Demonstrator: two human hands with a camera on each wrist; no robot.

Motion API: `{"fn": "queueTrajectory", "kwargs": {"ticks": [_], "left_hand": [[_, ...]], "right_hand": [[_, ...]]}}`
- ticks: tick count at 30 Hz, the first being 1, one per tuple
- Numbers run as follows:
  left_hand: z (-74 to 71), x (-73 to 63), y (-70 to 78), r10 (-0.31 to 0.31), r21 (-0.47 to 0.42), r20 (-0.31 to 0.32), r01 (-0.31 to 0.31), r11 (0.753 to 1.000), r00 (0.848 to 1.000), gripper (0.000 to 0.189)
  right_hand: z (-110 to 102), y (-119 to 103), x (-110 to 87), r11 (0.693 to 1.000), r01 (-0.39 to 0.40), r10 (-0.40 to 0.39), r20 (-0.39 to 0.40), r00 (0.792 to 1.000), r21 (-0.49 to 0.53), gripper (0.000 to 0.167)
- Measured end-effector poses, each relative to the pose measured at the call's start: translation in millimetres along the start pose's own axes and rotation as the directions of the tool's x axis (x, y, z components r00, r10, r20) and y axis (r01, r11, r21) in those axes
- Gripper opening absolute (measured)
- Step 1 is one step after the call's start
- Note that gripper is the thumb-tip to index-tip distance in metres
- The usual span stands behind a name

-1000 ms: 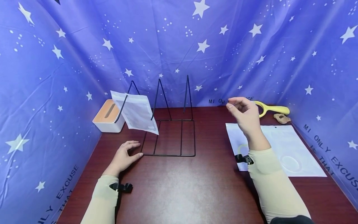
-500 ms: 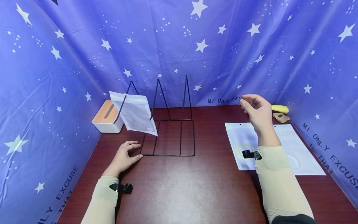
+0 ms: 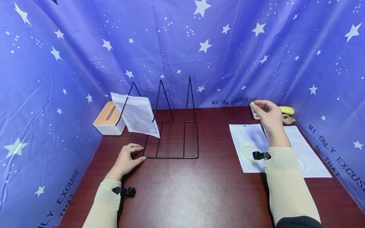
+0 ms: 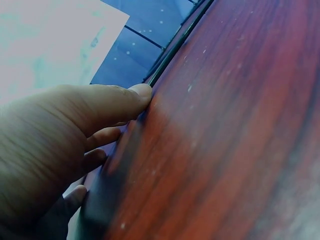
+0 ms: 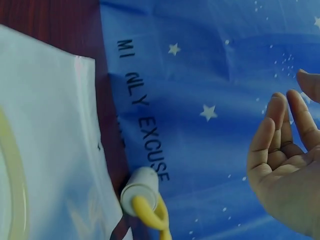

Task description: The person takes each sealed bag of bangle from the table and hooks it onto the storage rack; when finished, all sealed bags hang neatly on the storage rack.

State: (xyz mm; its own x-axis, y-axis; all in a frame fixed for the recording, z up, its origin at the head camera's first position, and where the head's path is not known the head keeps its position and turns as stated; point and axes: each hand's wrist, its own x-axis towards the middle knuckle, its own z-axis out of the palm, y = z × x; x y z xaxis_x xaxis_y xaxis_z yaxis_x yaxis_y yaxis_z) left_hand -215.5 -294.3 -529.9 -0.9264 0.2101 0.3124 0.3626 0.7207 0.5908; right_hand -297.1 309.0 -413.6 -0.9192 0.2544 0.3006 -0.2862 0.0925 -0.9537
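Observation:
My left hand (image 3: 125, 160) rests at the near left corner of a black wire rack (image 3: 190, 157), its thumb (image 4: 140, 94) touching the wire and its fingers loosely bent at the side. Between the rack's left and middle dividers leans a tilted white zip pouch (image 3: 139, 115). My right hand (image 3: 271, 118) is raised over the back of two white pouches, palm turned left, fingers softly bent; a gap shows between thumb and fingertips in the right wrist view, with nothing in it. The left pouch (image 3: 240, 139) shows a yellow ring (image 3: 244, 155); the right pouch (image 3: 310, 152) is partly covered by the arm.
Behind the right hand lies a roller with a white cylinder (image 5: 145, 187) and yellow handle (image 3: 286, 110). A brown, irregularly shaped object (image 3: 288, 119) sits beside it. A white tissue box (image 3: 109, 128) with a wooden lid stands at the back left. Starry blue curtains enclose the table.
My right hand has moved right, over the pouches, uncovering the left pouch's yellow ring and the roller's white cylinder. My left hand, the rack and its pouch have stayed in place.

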Motion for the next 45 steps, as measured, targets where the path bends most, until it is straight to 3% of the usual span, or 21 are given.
{"fn": "queueTrajectory", "kwargs": {"ticks": [6, 11, 15, 20, 24, 29, 34, 41, 45], "left_hand": [[0.1, -0.5, -1.6, -0.005, -0.001, -0.002, 0.005, 1.0, 1.0, 0.044], [0.1, -1.1, -1.9, -0.013, -0.008, 0.004, 0.013, 1.0, 1.0, 0.044], [0.0, -0.9, -1.3, -0.014, -0.008, 0.01, 0.014, 1.0, 1.0, 0.044], [-0.3, -0.6, -0.8, -0.011, -0.006, 0.012, 0.011, 1.0, 1.0, 0.044], [-0.5, -0.5, -1.0, -0.009, -0.003, 0.012, 0.009, 1.0, 1.0, 0.045], [-0.8, -0.2, -0.6, -0.014, 0.001, 0.012, 0.014, 1.0, 1.0, 0.045], [-1.3, 1.2, 0.3, -0.013, -0.004, 0.015, 0.014, 1.0, 1.0, 0.045], [-1.6, 0.5, -0.9, -0.016, -0.001, 0.01, 0.016, 1.0, 1.0, 0.044], [-0.1, 0.1, -2.0, -0.015, -0.006, 0.011, 0.015, 1.0, 1.0, 0.044]], "right_hand": [[-10, 14, 4.3, 0.978, -0.018, 0.021, 0.015, 1.0, -0.208, 0.037], [-23, 27, 7.0, 0.968, -0.096, 0.113, 0.06, 0.992, -0.232, 0.029], [-32, 36, 6.8, 0.93, -0.156, 0.203, 0.112, 0.973, -0.333, 0.027], [-38, 47, 6.3, 0.874, -0.147, 0.253, 0.175, 0.951, -0.464, 0.052], [-40, 56, 7.0, 0.859, -0.151, 0.287, 0.216, 0.933, -0.489, 0.062], [-40, 62, 6.8, 0.826, -0.146, 0.333, 0.262, 0.906, -0.544, 0.064], [-40, 61, 6.0, 0.773, -0.109, 0.366, 0.299, 0.881, -0.626, 0.063], [-39, 60, 9.7, 0.701, 0.013, 0.408, 0.416, 0.813, -0.713, 0.063], [-35, 61, 11.0, 0.676, 0.051, 0.424, 0.445, 0.789, -0.735, 0.069]]}}
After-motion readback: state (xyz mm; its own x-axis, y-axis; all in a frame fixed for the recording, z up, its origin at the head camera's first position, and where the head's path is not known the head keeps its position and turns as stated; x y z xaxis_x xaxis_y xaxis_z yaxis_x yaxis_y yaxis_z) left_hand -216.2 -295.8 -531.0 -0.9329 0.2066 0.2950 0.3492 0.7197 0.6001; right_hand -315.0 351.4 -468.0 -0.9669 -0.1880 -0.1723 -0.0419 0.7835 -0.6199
